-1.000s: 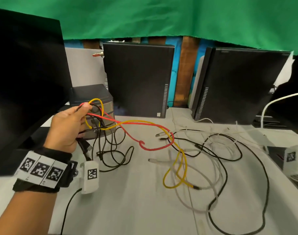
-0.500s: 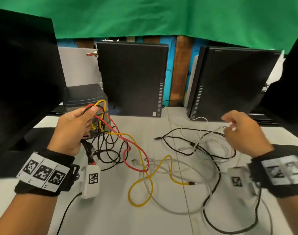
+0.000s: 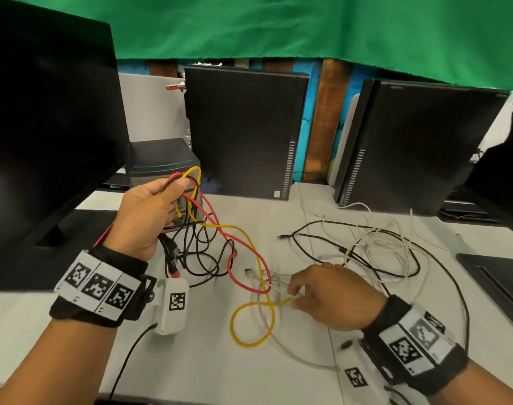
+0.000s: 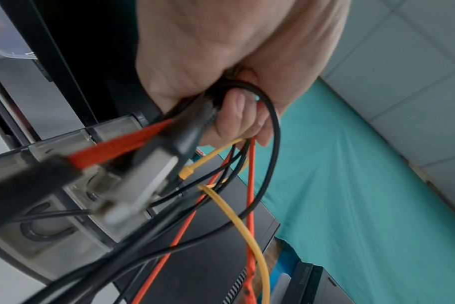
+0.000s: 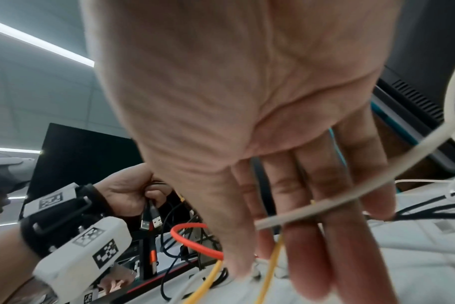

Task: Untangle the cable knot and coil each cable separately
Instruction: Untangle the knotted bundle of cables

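Observation:
My left hand (image 3: 173,194) is raised at the left and grips a bundle of red (image 3: 231,238), yellow (image 3: 250,344) and black cable (image 3: 201,258) loops. USB plugs (image 3: 173,258) hang below the fist. The left wrist view shows the left hand's fingers (image 4: 237,115) curled round the same strands. Lower down at the table's centre, my right hand (image 3: 294,296) pinches a white cable (image 3: 281,346) beside the yellow loop. In the right wrist view the white cable (image 5: 325,205) crosses the right hand's fingers (image 5: 312,236) and runs behind the thumb. More white and black cable (image 3: 389,244) lies tangled to the right.
A big black monitor (image 3: 44,127) stands at the left, with a small grey box (image 3: 161,159) behind my left hand. Two upright black computer cases (image 3: 243,133) (image 3: 419,147) line the back under a green cloth (image 3: 278,24). A black pad (image 3: 498,282) lies at the white table's (image 3: 191,369) right edge.
My right hand came in from the right, dropped toward the centre and took the white cable by the yellow loop. The red and yellow strands slid nearer my left hand, which holds still.

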`<state>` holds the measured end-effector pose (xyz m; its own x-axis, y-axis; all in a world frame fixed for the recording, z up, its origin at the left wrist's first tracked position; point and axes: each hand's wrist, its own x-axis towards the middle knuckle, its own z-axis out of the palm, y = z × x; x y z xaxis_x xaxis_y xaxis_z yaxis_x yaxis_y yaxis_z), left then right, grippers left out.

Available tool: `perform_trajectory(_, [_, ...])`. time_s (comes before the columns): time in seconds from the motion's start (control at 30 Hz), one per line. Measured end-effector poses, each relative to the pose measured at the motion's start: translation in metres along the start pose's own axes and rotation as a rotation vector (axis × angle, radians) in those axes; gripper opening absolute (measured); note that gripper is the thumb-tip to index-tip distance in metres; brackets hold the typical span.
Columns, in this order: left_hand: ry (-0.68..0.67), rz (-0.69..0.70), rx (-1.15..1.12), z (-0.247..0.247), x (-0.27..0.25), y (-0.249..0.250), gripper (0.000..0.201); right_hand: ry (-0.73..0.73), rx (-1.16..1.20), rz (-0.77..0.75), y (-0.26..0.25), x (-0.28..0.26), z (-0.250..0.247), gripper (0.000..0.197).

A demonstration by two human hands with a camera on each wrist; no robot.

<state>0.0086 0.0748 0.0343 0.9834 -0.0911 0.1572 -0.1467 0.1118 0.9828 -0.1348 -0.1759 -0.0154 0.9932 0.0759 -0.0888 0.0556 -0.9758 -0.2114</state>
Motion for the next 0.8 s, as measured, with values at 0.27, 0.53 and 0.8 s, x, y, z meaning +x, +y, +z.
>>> perform_trajectory(0.27, [0.053,0.003,0.010,-0.003,0.001,0.001,0.023,0.258,0.501,0.092,0.024,-0.015,-0.052,0.016])
perform_trajectory(0.53, [-0.009,-0.036,-0.059,0.011,-0.008,0.005,0.021,0.842,0.726,0.122,0.071,-0.021,-0.098,0.014])
perform_trajectory(0.8, [0.063,-0.008,-0.140,0.006,-0.003,0.008,0.030,1.204,0.812,0.455,0.173,-0.019,-0.134,0.013])
